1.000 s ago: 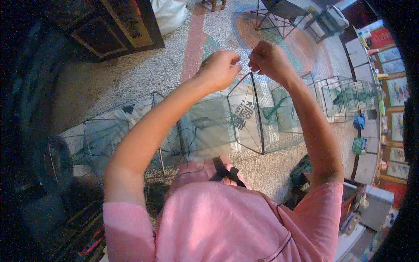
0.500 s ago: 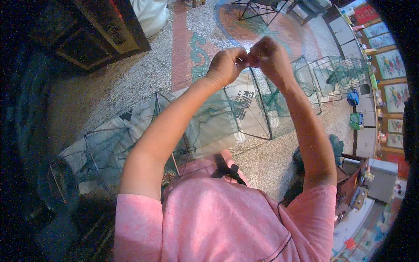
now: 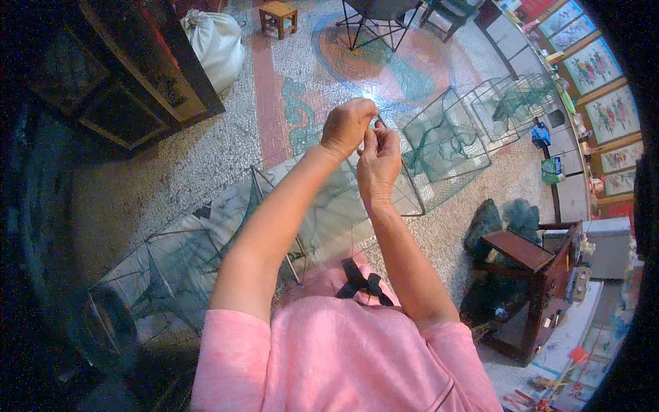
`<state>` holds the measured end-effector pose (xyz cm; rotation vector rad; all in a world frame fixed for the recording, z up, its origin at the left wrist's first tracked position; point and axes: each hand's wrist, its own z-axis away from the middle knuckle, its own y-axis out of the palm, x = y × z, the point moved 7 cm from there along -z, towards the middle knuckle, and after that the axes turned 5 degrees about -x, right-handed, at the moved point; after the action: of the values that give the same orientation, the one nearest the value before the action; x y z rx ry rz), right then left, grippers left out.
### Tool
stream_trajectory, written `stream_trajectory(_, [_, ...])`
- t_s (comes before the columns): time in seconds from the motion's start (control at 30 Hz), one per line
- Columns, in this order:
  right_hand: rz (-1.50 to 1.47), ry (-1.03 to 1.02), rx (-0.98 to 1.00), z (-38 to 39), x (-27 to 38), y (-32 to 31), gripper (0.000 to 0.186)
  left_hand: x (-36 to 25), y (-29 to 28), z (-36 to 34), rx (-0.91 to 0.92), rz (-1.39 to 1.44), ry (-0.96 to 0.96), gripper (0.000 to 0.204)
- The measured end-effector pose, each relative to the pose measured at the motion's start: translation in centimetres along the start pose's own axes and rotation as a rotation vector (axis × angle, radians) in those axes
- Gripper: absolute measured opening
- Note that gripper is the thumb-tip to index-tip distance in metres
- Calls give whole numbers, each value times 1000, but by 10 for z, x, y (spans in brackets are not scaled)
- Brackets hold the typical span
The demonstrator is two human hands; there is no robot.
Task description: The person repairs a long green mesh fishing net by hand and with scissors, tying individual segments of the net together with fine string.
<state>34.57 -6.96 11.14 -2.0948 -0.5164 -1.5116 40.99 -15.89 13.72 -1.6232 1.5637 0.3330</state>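
Note:
A long green mesh net trap (image 3: pixel 446 144) with square dark frames stretches from the lower left to the upper right across the floor. My left hand (image 3: pixel 347 130) is raised over its middle, fingers closed on something small and dark that I cannot make out. My right hand (image 3: pixel 377 165) is just below and to the right, fingers pinched at the same small spot, where a thin line seems to run. A pale sheet lies under part of the mesh. A black bow (image 3: pixel 360 281) shows on pink cloth at my front.
A dark wooden door (image 3: pixel 117 75) and white sack (image 3: pixel 213 48) stand at upper left. A stool (image 3: pixel 278 19) and folding chair (image 3: pixel 377 27) are at the back. Framed pictures (image 3: pixel 594 69) line the right side. A brown wooden furniture piece (image 3: pixel 518 250) with dark rocks stands at lower right.
My right hand has moved down and left, below the left hand. My hands have come together, and the forearms are nearer each other. The view has shifted.

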Motion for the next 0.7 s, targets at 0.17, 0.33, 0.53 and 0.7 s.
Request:
stream_trajectory(0.17, [-246, 368, -180, 7, -32, 15, 22, 6, -3, 3, -35, -17, -10, 8])
stream_trajectory(0.33, [-634, 688, -234, -9, -62, 28, 13, 3, 0, 2, -24, -21, -16, 9])
stream_trajectory(0.53, [-726, 907, -172, -10, -71, 36, 9, 6, 1, 3, -50, -30, 48, 10])
stream_trajectory(0.7, [-655, 806, -149, -3, -52, 27, 10, 2, -3, 2, -35, -17, 31, 11])
